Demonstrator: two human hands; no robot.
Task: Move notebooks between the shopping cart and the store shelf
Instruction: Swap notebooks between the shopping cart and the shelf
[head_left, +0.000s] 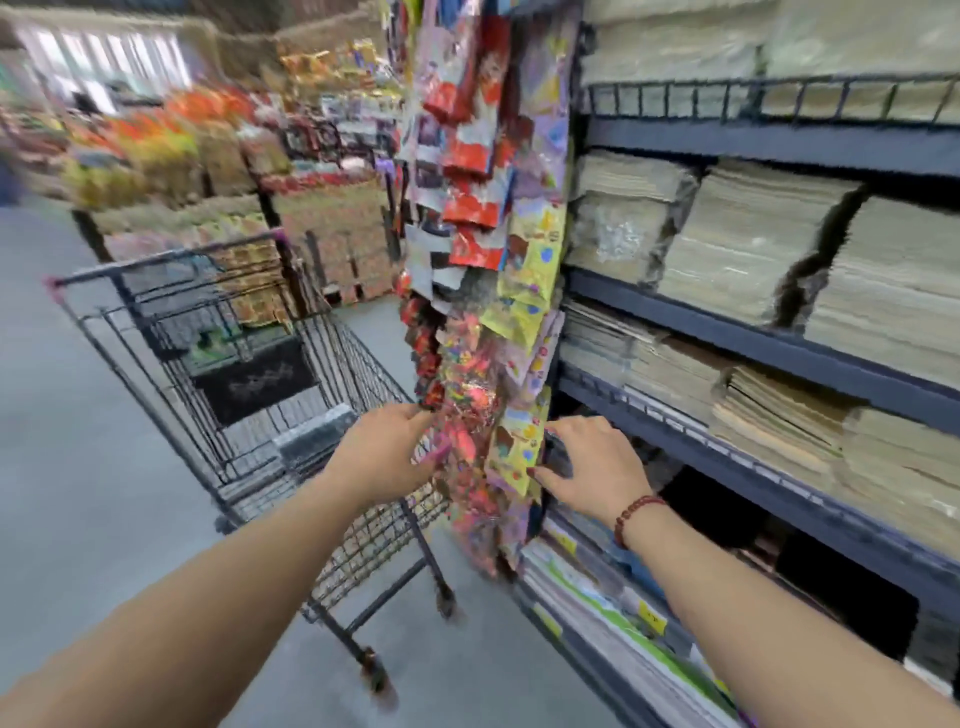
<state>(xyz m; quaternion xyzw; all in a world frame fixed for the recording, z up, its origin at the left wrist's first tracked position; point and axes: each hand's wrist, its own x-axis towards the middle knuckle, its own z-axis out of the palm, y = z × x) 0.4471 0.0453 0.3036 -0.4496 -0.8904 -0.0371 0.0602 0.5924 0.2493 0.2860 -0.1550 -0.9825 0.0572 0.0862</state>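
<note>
At lower centre, between shopping cart (358, 374) and store shelf (753, 143): both hands out.
Left hand (395, 452) loose and wide against hanging packets (530, 249); right hand (592, 467) at the shelf edge, grip too blurred to tell. Notebooks (748, 244) stacked at right, few in the cart at left. Looks far from finished.

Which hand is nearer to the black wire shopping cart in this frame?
Left. The left hand is beside the black wire shopping cart, at its near side, touching the hanging colourful packets. The right hand is beyond those packets, at the dark metal shelf.
</note>
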